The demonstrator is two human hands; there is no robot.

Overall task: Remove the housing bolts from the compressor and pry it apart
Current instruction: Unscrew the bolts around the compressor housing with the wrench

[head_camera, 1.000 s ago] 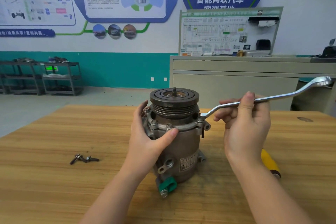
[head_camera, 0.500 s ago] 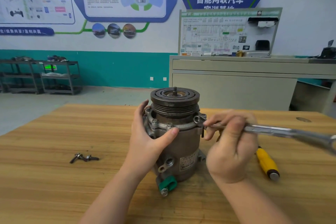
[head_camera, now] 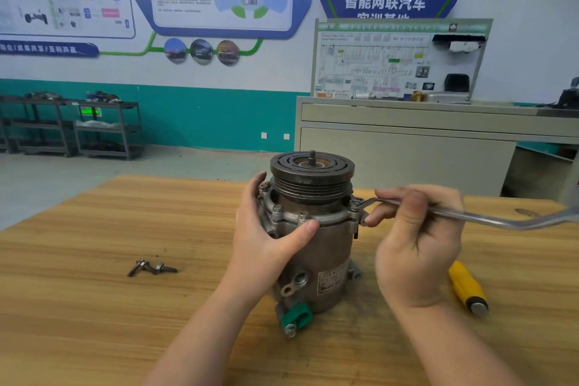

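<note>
The compressor [head_camera: 316, 247] stands upright, pulley up, at the middle of the wooden table [head_camera: 94, 307]; our left hand [head_camera: 266, 238] wraps its left side, hiding that part of the flange, with the thumb across the front. Our right hand [head_camera: 413, 247], blurred, grips the wrench [head_camera: 488, 218], its ring on a right-side flange bolt [head_camera: 355, 203] and its far end cut off at the right edge. Loose bolts [head_camera: 152, 267] lie left; a yellow handle [head_camera: 466, 287] lies right, partly hidden behind the right hand
</note>
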